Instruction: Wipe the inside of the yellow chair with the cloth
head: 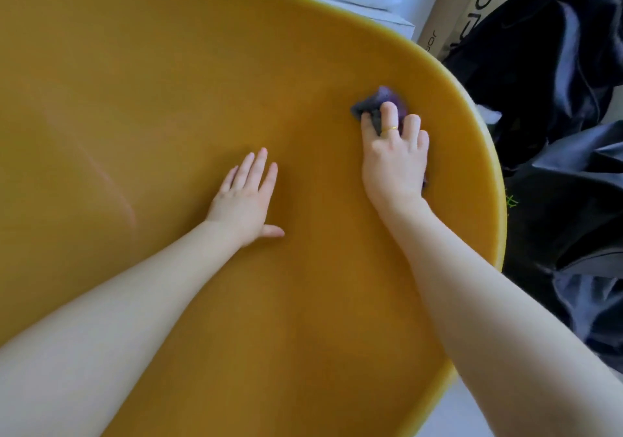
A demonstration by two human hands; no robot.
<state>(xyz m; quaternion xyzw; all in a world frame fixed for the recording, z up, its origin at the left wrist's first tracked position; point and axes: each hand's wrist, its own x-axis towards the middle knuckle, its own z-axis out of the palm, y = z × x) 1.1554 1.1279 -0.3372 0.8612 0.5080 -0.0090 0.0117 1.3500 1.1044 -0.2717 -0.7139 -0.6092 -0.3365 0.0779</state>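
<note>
Writing on the cardboard box [472,8] at the top right is cut off and cannot be read whole. One yellow chair [168,82] fills the head view, its smooth curved inside matte and mustard-toned. One cloth [377,101], small, crumpled, grey-purple, lies against the inner wall near the right rim. Right hand [394,156], wearing one gold ring [389,130], presses it with fingers curled over it. Left hand [244,200] rests flat on the seat, fingers straight. Dark fabric [556,99] lies beside the chair.
</note>
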